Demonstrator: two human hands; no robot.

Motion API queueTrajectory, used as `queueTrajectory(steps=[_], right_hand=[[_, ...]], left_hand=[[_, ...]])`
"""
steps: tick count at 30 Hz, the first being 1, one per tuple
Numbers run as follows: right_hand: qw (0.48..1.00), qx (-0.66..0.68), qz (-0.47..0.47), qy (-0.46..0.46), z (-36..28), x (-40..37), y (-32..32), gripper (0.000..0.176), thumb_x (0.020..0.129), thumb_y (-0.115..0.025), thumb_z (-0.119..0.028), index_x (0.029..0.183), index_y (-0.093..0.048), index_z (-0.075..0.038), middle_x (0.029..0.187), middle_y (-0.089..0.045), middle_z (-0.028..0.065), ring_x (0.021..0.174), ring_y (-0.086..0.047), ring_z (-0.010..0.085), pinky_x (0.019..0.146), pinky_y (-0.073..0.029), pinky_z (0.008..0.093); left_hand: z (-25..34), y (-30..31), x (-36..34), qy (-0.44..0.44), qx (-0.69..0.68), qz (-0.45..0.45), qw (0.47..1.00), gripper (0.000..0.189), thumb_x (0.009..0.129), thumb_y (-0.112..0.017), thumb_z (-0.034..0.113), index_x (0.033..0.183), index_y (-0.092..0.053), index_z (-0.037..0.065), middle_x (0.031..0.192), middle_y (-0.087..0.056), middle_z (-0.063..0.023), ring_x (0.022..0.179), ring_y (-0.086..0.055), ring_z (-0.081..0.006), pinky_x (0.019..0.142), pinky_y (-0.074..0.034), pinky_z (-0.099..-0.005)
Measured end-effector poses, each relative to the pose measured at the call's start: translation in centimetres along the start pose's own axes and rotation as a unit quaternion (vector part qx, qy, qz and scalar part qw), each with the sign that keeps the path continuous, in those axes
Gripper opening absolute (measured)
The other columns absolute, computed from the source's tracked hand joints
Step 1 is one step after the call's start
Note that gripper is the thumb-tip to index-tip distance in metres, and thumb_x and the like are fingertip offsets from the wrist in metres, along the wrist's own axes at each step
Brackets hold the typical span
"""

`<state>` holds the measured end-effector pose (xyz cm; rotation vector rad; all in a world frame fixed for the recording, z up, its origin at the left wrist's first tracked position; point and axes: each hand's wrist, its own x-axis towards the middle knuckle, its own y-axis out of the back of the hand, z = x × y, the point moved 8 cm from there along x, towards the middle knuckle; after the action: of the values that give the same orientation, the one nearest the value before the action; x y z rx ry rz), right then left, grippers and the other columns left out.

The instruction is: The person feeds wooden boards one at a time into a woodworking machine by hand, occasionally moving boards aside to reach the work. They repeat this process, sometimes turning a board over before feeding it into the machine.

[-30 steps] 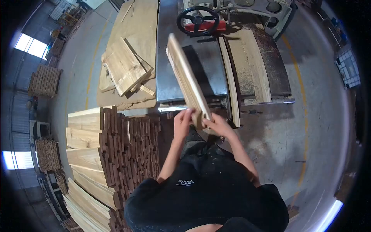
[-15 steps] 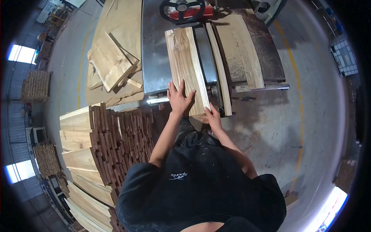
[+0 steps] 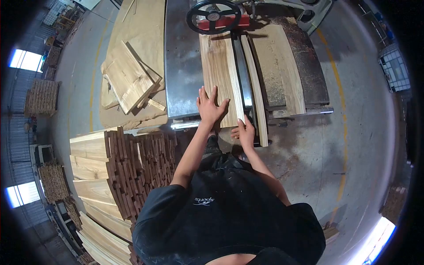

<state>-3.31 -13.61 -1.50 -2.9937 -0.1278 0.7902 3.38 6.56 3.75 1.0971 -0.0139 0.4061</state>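
A long wooden board lies on a metal machine table, its far end just below a black handwheel. My left hand rests flat on top of the board near its close end, fingers spread. At the board's near right corner, my right hand is closed, with a finger against the edge; its other fingers curl by the end face, partly hidden. A narrow wooden strip runs alongside, just right of the board, with a dark gap between them.
Sawdust and another plank lie on the right side of the machine. To the left, loose boards rest on a wooden sheet. A tall stack of planks stands near my left side. Yellow lines mark the floor.
The board has slid forward and sits closer to the narrow strip, its far end nearer the handwheel. Both hands have gone along with it, and the view has shifted slightly.
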Motion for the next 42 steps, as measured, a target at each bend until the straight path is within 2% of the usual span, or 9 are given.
queueTrajectory(steps=[19, 25, 27, 30, 33, 35, 37, 39, 42], right_hand=[[0.998, 0.032, 0.025, -0.039, -8.2, 14.8, -4.6, 0.059, 0.106, -0.058, -0.031, 0.156, -0.035, -0.012, 0.076, -0.071, 0.0139, 0.058, -0.07, 0.0199, 0.046, -0.048, 0.0258], [0.999, 0.005, 0.047, -0.016, -10.4, 21.1, -5.2, 0.047, 0.105, -0.06, -0.031, 0.144, -0.045, -0.01, 0.077, -0.07, 0.0151, 0.057, -0.069, 0.0224, 0.045, -0.048, 0.0259], [0.998, -0.008, 0.066, -0.005, -11.5, 22.9, -5.6, 0.051, 0.104, -0.061, -0.033, 0.146, -0.045, -0.009, 0.079, -0.07, 0.016, 0.058, -0.068, 0.0215, 0.046, -0.047, 0.0248], [0.997, -0.021, 0.078, 0.014, -13.1, 25.6, -6.3, 0.06, 0.103, -0.063, -0.034, 0.153, -0.04, -0.01, 0.08, -0.07, 0.0148, 0.059, -0.068, 0.0204, 0.043, -0.045, 0.0232], [0.994, -0.08, 0.069, 0.035, -14.7, 28.6, -6.7, 0.063, 0.102, -0.065, -0.036, 0.154, -0.039, -0.011, 0.081, -0.07, 0.0129, 0.059, -0.068, 0.0205, 0.04, -0.043, 0.0228], [0.999, -0.019, 0.041, 0.009, -14.9, 31.4, -6.6, 0.063, 0.102, -0.065, -0.037, 0.153, -0.04, -0.011, 0.084, -0.071, 0.0122, 0.059, -0.069, 0.0203, 0.039, -0.042, 0.0228], [0.999, 0.003, 0.031, 0.009, -15.6, 31.5, -7.5, 0.063, 0.102, -0.064, -0.036, 0.154, -0.039, -0.011, 0.086, -0.072, 0.0126, 0.062, -0.07, 0.0206, 0.041, -0.044, 0.0228], [0.994, -0.08, 0.031, 0.069, -16.4, 31.8, -8.2, 0.062, 0.103, -0.063, -0.033, 0.154, -0.038, -0.008, 0.09, -0.072, 0.0136, 0.066, -0.071, 0.0192, 0.043, -0.044, 0.024], [0.978, -0.109, 0.055, 0.167, -15.3, 30.3, -7.9, 0.052, 0.105, -0.061, -0.029, 0.146, -0.048, -0.001, 0.095, -0.072, 0.0124, 0.071, -0.069, 0.0155, 0.049, -0.044, 0.0246]], left_hand=[[-0.9, -1.3, 17.1, -0.019, -0.038, 0.043, 0.998, 0.08, 0.084, -0.068, 0.06, 0.149, -0.053, 0.016, 0.15, -0.039, -0.0371, 0.145, -0.032, -0.048, 0.113, -0.027, -0.0595], [-4.3, -1.8, 22.3, 0.065, -0.167, 0.127, 0.976, 0.068, 0.086, -0.068, 0.057, 0.134, -0.063, 0.009, 0.143, -0.05, -0.0254, 0.135, -0.047, -0.0425, 0.108, -0.037, -0.0562], [-7.4, -2.7, 23.3, 0.127, -0.304, 0.18, 0.927, 0.057, 0.085, -0.074, 0.046, 0.128, -0.067, 0.008, 0.14, -0.053, -0.0259, 0.132, -0.05, -0.0428, 0.109, -0.039, -0.0535], [-12.7, 1.0, 22.4, 0.123, -0.276, 0.255, 0.919, 0.049, 0.083, -0.079, 0.034, 0.124, -0.069, 0.009, 0.138, -0.055, -0.0258, 0.13, -0.051, -0.0432, 0.11, -0.041, -0.052], [-19.8, 14.7, 18.7, 0.086, -0.105, 0.41, 0.902, 0.04, 0.076, -0.08, 0.023, 0.111, -0.071, 0.007, 0.115, -0.066, -0.0254, 0.112, -0.059, -0.0451, 0.097, -0.047, -0.0554], [-30.3, 17.8, 15.9, 0.249, -0.06, 0.349, 0.902, 0.038, 0.077, -0.079, 0.023, 0.107, -0.069, 0.003, 0.095, -0.063, -0.0206, 0.097, -0.059, -0.0418, 0.087, -0.046, -0.0552], [-36.1, 23.0, 10.5, 0.341, 0.228, 0.413, 0.813, 0.053, 0.082, -0.079, 0.035, 0.123, -0.068, 0.003, 0.113, -0.064, -0.0282, 0.113, -0.057, -0.0462, 0.1, -0.041, -0.0605], [-39.3, 26.1, 6.2, 0.505, 0.103, 0.256, 0.818, 0.064, 0.084, -0.078, 0.043, 0.132, -0.063, 0.003, 0.121, -0.065, -0.0305, 0.117, -0.059, -0.0472, 0.104, -0.042, -0.0587], [-47.9, 19.6, 4.2, 0.483, -0.093, 0.087, 0.866, 0.073, 0.084, -0.079, 0.047, 0.138, -0.058, 0.003, 0.12, -0.068, -0.0294, 0.113, -0.066, -0.0438, 0.099, -0.049, -0.0518]])
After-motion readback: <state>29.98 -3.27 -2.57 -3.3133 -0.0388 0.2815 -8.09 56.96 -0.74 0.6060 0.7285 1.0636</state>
